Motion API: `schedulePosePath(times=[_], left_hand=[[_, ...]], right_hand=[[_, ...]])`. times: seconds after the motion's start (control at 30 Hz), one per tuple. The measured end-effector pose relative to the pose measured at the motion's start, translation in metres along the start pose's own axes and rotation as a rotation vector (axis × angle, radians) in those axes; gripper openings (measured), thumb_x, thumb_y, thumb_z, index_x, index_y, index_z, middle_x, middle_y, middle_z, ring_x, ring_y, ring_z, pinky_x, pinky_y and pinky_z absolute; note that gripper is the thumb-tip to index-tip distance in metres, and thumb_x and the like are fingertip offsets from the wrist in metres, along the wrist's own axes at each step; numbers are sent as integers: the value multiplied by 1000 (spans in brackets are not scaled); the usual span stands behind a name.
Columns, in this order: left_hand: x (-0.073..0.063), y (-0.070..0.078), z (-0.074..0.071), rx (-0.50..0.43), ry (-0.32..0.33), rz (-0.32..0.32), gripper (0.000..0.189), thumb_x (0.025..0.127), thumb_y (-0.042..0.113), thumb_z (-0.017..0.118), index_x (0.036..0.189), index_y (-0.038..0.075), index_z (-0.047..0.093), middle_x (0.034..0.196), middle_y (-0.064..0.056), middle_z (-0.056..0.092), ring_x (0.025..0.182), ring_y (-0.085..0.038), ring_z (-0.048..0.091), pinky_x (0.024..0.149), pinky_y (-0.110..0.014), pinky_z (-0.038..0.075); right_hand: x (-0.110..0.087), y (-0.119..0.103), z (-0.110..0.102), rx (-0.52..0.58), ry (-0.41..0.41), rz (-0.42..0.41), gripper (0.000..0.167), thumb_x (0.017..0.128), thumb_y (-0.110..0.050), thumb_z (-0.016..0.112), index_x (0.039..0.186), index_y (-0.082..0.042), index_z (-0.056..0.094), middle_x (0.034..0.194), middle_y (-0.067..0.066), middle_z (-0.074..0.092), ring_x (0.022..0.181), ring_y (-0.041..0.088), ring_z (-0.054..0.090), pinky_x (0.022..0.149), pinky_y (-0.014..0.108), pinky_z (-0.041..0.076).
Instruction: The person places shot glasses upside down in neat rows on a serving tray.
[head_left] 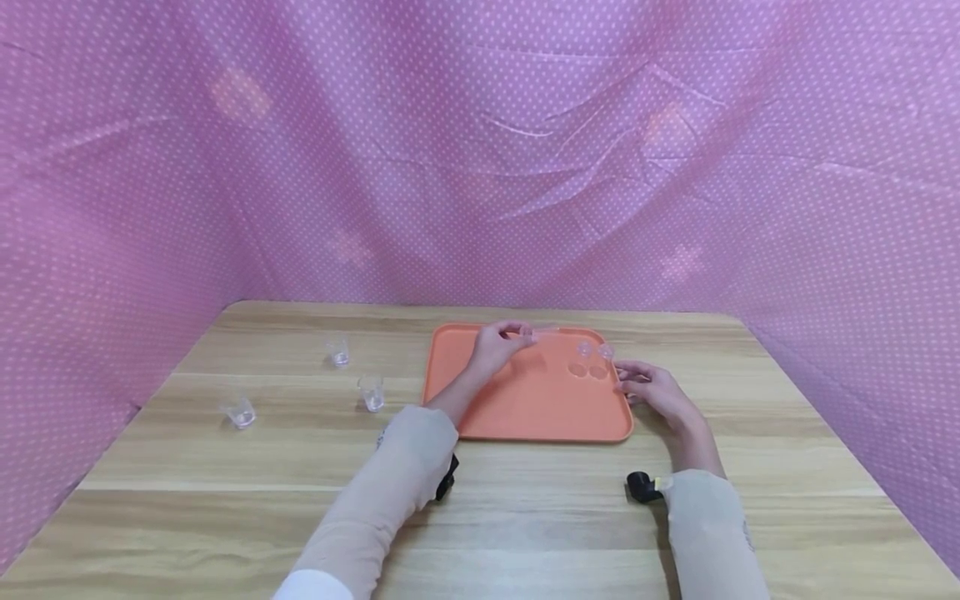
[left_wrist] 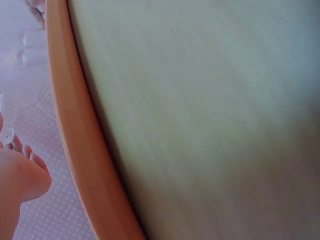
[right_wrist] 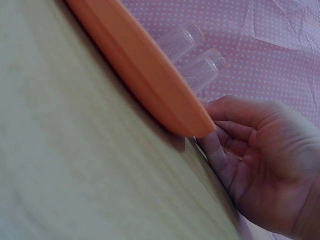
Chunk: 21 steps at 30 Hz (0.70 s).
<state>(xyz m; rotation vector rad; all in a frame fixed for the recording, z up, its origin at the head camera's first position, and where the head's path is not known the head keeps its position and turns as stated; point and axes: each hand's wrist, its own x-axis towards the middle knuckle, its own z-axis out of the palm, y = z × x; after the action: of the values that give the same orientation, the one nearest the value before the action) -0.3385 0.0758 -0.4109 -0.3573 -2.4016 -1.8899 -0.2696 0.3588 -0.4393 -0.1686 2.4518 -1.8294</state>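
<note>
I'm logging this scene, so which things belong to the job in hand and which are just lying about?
In the job, I'd judge:
Orange tray, right hand at its edge
Clear cup in the left hand
Two cups on the tray
Three loose cups to the left, probably, since they look alike

Just there, as setting:
Wooden table underneath
Pink dotted cloth behind

Your tray [head_left: 540,408] is plain orange. Your table [head_left: 540,517] shows a light brown wood grain, streaked paler and darker. The cups [head_left: 372,397] are clear and colourless. The cloth [head_left: 480,125] you face is pinkish purple, covered in small pale dots, with a few pale pink and peach patches. You wear beige-grey sleeves [head_left: 408,471]; your right wrist camera [head_left: 642,488] is black.
</note>
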Motion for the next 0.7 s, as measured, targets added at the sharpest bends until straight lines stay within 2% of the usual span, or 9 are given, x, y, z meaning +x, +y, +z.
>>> schedulePosePath(times=[0.13, 0.27, 0.7], left_hand=[[2, 0, 8, -121, 14, -29, 33, 75, 19, 77, 102, 2, 68, 86, -2, 63, 68, -8, 47, 54, -19, 38], [3, 1, 16, -166, 9, -31, 29, 75, 15, 76, 100, 2, 69, 81, -3, 64, 63, -7, 47, 51, -19, 36], [4, -1, 35, -71, 6, -13, 25, 75, 10, 75, 97, 1, 70, 85, -5, 64, 65, -7, 47, 53, -18, 38]], right_hand=[[0, 0, 0, 1, -2, -3, 49, 86, 3, 55, 130, 14, 37, 104, 24, 51, 79, 11, 59, 72, 28, 51], [1, 1, 1, 11, -3, 1, 48, 86, 4, 54, 130, 14, 37, 104, 23, 52, 78, 11, 60, 72, 28, 51], [2, 2, 0, 2, 2, 4, 48, 86, 4, 54, 130, 14, 37, 104, 24, 51, 78, 10, 60, 72, 28, 51]])
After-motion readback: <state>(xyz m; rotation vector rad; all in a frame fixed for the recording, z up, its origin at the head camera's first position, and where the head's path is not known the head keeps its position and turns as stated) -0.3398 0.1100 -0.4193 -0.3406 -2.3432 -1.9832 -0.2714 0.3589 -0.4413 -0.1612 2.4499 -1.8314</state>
